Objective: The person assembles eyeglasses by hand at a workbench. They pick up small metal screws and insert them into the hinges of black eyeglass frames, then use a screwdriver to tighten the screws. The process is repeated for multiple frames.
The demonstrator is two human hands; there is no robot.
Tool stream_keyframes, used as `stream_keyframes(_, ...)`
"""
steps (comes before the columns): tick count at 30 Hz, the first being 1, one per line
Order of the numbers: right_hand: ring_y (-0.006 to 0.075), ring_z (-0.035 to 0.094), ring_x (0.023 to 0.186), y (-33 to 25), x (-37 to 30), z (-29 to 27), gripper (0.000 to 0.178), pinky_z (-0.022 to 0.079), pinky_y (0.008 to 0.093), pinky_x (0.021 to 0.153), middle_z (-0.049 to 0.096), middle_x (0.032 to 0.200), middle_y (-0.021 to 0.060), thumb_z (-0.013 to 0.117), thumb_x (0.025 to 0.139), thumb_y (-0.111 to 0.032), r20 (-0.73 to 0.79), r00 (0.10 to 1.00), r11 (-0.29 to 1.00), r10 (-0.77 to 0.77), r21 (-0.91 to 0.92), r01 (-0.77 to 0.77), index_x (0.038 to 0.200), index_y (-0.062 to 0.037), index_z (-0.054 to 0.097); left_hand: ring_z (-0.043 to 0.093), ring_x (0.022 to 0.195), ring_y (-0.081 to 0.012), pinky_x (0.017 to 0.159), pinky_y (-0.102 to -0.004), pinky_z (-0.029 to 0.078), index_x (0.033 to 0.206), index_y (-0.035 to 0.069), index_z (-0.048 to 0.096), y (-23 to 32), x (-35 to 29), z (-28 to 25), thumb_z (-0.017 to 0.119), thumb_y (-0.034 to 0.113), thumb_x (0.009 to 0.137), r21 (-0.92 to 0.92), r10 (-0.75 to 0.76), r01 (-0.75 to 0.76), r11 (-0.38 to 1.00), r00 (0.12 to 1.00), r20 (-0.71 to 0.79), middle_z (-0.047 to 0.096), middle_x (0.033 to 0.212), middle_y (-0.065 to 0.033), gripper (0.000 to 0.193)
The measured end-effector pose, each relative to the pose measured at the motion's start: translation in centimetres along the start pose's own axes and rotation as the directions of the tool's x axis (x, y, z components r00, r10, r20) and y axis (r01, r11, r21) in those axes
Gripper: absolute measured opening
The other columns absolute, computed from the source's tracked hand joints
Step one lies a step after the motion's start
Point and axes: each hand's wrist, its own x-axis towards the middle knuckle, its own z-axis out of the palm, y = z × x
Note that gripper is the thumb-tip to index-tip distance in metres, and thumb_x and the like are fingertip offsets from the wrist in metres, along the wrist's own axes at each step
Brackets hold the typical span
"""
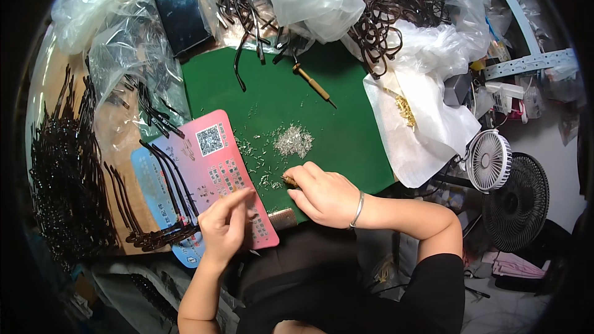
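Head view: right grip (318, 196) is pinching a brass-coloured piece (289, 180); left grip (224, 226) is unclear; loose silver screws (293, 140) are apparently remaining, finished count uncertain.

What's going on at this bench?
A person's right hand pinches a small brass-coloured piece just below a pile of tiny silver parts on a green mat. The left hand is at the pink-and-blue card; whether it holds anything is unclear. Dark eyeglass temples lie across the card, and a brass-coloured screwdriver lies on the mat.
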Motion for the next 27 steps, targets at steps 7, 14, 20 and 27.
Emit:
stream_keyframes(7,0.0356,0.059,0.069,3.6,3.8,-8.4,0.017,0.049,0.0442,0.062,0.057,0.078,0.0187,0.056,0.081,-0.018,-0.399,0.917,0.890,0.031,-0.407,-0.207,0.085,-0.0018,0.054,0.040,0.127,-0.0312,0.102,-0.0398,0.036,0.142,-0.002,0.020,0.6,-3.0,-3.5,0.054,0.029,0.087,-0.640,-0.108,0.321,0.698,0.931,0.350,0.034,0.141,-0.0222,0.072)
stream_keyframes(14,0.0397,0.061,0.069,10.1,7.6,-11.0,0.020,0.050,0.0488,0.062,0.061,0.081,0.0191,0.056,0.078,-0.013,-0.598,0.784,0.560,0.165,-0.598,-0.573,0.093,-0.0051,0.045,0.050,0.120,-0.0274,0.095,-0.0324,0.043,0.130,-0.005,0.039,1.9,-2.2,-1.4,0.038,-0.021,0.073,-0.650,-0.113,0.280,0.707,0.951,0.288,0.046,0.132,-0.0213,0.059)
stream_keyframes(20,0.0375,0.060,0.071,5.2,1.5,-12.6,0.015,0.048,0.0413,0.064,0.062,0.077,0.0169,0.055,0.077,-0.011,-0.658,0.744,0.870,0.118,-0.293,-0.396,0.090,-0.0045,0.051,0.063,0.066,-0.0121,0.063,-0.0243,0.052,0.091,-0.002,0.059,1.3,-1.5,-0.8,0.059,0.004,0.087,-0.354,-0.393,0.367,0.860,0.920,-0.002,0.065,0.072,-0.0072,0.007)
stream_keyframes(27,0.0215,0.061,0.074,-3.7,-2.1,-6.1,0.015,0.049,0.0301,0.066,0.059,0.082,0.0106,0.057,0.074,-0.003,0.119,0.988,0.921,-0.096,0.386,0.043,0.089,-0.0009,0.055,0.059,0.074,-0.0348,0.063,-0.0370,0.047,0.088,-0.001,0.057,1.6,-0.3,-1.0,0.055,0.003,0.085,0.554,0.037,0.078,0.829,0.980,-0.193,0.058,0.082,-0.0176,0.006)
